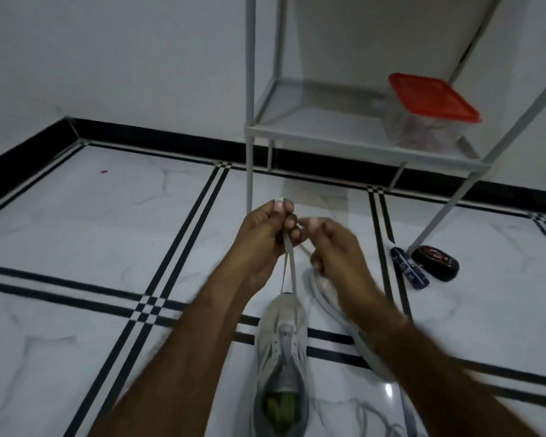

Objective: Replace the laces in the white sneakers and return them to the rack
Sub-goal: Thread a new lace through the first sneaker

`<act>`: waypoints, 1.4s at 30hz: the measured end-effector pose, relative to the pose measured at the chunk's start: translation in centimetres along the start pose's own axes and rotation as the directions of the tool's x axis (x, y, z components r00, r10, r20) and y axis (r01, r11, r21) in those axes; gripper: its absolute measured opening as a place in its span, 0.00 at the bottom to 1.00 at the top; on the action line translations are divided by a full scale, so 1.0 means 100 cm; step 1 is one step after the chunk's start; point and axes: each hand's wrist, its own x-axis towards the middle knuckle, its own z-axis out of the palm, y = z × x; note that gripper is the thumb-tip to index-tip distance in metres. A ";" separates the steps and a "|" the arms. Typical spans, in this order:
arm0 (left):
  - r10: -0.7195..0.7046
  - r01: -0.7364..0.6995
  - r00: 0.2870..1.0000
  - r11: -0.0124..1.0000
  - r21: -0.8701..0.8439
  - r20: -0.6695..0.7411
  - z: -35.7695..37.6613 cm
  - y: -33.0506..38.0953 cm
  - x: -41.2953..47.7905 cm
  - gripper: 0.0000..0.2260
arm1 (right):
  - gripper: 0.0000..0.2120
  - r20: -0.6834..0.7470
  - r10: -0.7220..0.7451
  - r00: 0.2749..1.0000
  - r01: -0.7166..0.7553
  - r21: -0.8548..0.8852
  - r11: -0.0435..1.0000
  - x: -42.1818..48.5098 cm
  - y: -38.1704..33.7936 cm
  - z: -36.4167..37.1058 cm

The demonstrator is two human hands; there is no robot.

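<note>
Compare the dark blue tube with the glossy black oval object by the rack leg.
The dark blue tube is long and narrow; the glossy black oval object is broad and rounded. The tube has white print, the oval object a red mark. Both lie on the floor.

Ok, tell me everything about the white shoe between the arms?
The white sneaker, greyish and slightly grubby, stands upright on the tiled floor, toe toward the rack, opening toward the camera, with something green inside. It looks mostly unlaced. A flat lace rises from its front to the left hand, which pinches it.
</note>
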 end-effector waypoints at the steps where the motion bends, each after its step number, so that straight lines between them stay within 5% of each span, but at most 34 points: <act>1: 0.000 -0.001 1.000 0.999 -0.035 -0.024 -0.003 -0.006 -0.001 0.12 | 0.14 0.066 0.028 0.997 -0.024 -0.066 0.998 -0.013 0.024 0.007; 4: 0.039 -0.049 0.992 0.995 -0.086 -0.122 -0.010 0.001 0.000 0.13 | 0.07 0.171 0.046 0.984 -0.027 -0.109 0.994 -0.019 0.060 0.021; 7: 0.012 0.007 0.978 0.996 0.093 -0.206 -0.038 -0.013 0.002 0.23 | 0.07 0.138 0.052 0.989 -0.045 -0.055 0.997 0.003 0.067 0.031; 9: -0.113 0.159 0.979 0.941 0.297 -0.167 -0.058 -0.047 -0.017 0.25 | 0.08 0.133 0.030 0.991 -0.031 0.007 1.000 0.003 0.073 0.032; 12: -0.327 0.306 0.944 0.815 0.492 -0.045 -0.069 -0.097 -0.041 0.12 | 0.08 0.143 0.102 0.985 -0.122 0.141 0.982 0.005 0.087 0.027; 18: -0.255 0.363 0.916 0.857 0.365 -0.311 -0.075 -0.148 -0.040 0.10 | 0.11 0.056 0.338 0.939 -0.343 0.152 0.927 -0.013 0.120 0.010; 21: -0.320 0.419 0.828 0.899 0.129 -0.460 -0.084 -0.156 -0.044 0.09 | 0.11 0.061 0.411 0.910 -0.414 0.206 0.887 -0.022 0.128 0.007; 23: -0.345 0.419 0.693 0.907 -0.036 -0.632 -0.095 -0.162 -0.039 0.08 | 0.11 0.061 0.379 0.923 -0.382 0.245 0.891 -0.017 0.131 0.007; 25: -0.100 0.470 0.644 0.834 0.289 -0.759 -0.098 -0.170 -0.045 0.22 | 0.13 0.107 0.379 0.919 -0.393 0.218 0.893 -0.017 0.135 0.009; 27: 0.141 0.374 0.782 0.673 0.638 -0.607 -0.091 -0.180 -0.055 0.22 | 0.13 0.173 0.383 0.907 -0.408 0.148 0.901 -0.022 0.140 0.008; 30: -0.022 0.186 0.951 0.835 0.518 -0.307 -0.065 -0.177 -0.053 0.15 | 0.13 0.342 0.409 0.846 -0.414 -0.062 0.908 -0.032 0.140 0.004; 33: -0.161 0.112 0.986 0.808 0.578 0.034 -0.066 -0.156 -0.037 0.15 | 0.15 0.443 0.382 0.811 -0.319 -0.212 0.924 -0.025 0.127 -0.004; 36: -0.156 0.088 0.987 0.684 0.724 0.028 -0.086 -0.136 -0.025 0.14 | 0.15 0.395 0.310 0.865 -0.205 -0.285 0.936 -0.010 0.122 -0.015; 39: -0.097 0.138 0.990 0.699 0.702 -0.098 -0.112 -0.117 -0.028 0.14 | 0.13 0.253 0.312 0.916 -0.189 -0.414 0.890 -0.009 0.144 -0.025; 42: -0.091 0.089 0.995 0.636 0.766 -0.040 -0.105 -0.107 -0.025 0.12 | 0.10 0.187 0.188 0.964 -0.051 -0.565 0.824 -0.027 0.151 -0.023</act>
